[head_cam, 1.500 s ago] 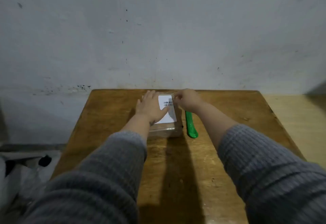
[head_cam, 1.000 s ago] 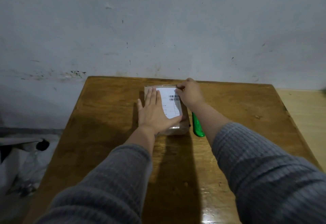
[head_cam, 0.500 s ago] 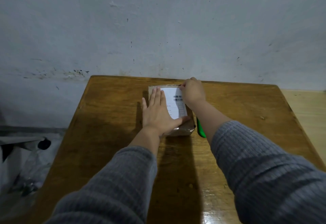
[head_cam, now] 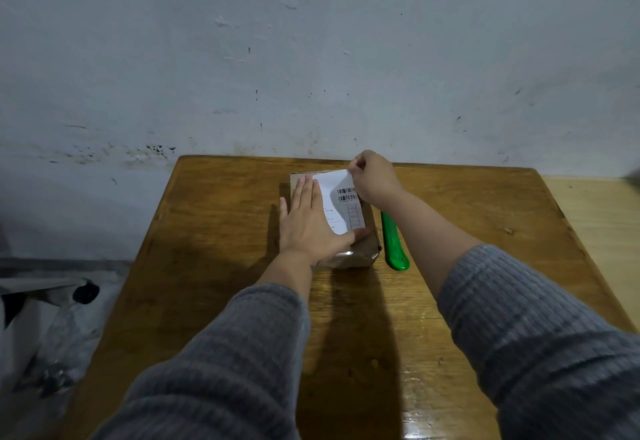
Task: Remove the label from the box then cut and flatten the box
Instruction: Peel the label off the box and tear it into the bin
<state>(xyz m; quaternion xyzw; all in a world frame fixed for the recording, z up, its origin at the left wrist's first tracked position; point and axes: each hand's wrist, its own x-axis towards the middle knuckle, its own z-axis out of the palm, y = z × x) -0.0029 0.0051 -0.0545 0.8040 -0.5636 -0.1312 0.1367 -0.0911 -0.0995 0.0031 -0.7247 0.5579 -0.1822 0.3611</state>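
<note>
A small brown cardboard box point(head_cam: 360, 255) wrapped in clear tape sits near the far edge of the wooden table point(head_cam: 214, 218). A white label point(head_cam: 341, 202) with barcodes covers its top. My left hand point(head_cam: 310, 228) lies flat on the box, fingers spread, covering the label's left part. My right hand point(head_cam: 372, 178) pinches the label's far right corner, which is lifted off the box. A green utility knife point(head_cam: 394, 244) lies on the table right beside the box, under my right forearm.
A grey-white wall point(head_cam: 311, 58) rises directly behind the table. White plastic bags and a black object point(head_cam: 85, 292) lie on the floor at the left. A pale floor point(head_cam: 602, 218) shows to the right of the table.
My right hand has pulled the label's far right corner up off the box. My left hand stays pressed flat on the box top. The view shifted slightly.
</note>
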